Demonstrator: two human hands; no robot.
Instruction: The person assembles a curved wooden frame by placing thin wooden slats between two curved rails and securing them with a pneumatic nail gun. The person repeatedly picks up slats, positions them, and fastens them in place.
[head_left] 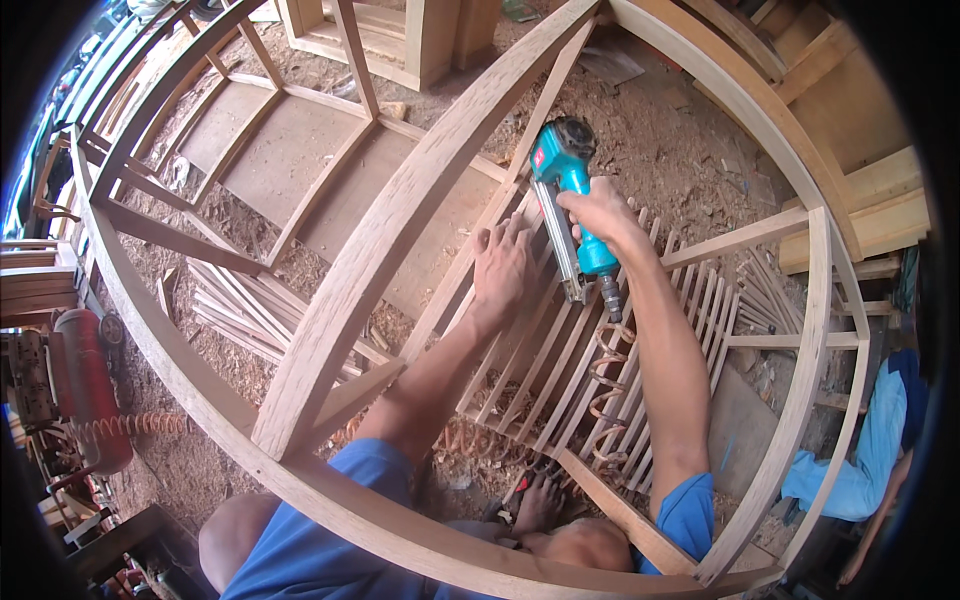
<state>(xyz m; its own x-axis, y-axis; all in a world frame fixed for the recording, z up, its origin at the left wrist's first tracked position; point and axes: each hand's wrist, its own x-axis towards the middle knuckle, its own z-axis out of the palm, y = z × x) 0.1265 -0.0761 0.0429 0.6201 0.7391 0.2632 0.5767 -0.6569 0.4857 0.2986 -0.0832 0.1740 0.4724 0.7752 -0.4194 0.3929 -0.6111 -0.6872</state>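
Observation:
My right hand (603,215) is wrapped around the handle of a teal pneumatic nail gun (568,165). Its long silver magazine runs along the gun's left side, and its head points away from me, beside a slanted wooden rail. A coiled orange air hose (607,385) hangs from the base of the handle. To the left of the gun, my left hand (505,265) lies on a wooden rail (465,275), with the fingers bent over it. Both arms reach through a large curved wooden frame (385,225). Beneath my hands is a panel of thin parallel slats (570,385).
Loose slats (235,305) lie on the shavings-covered ground at left. A red air tank (90,390) stands at the left edge. A wooden cabinet frame (410,40) is at the back. Light blue cloth (850,470) lies at right. Curved frame members surround both arms.

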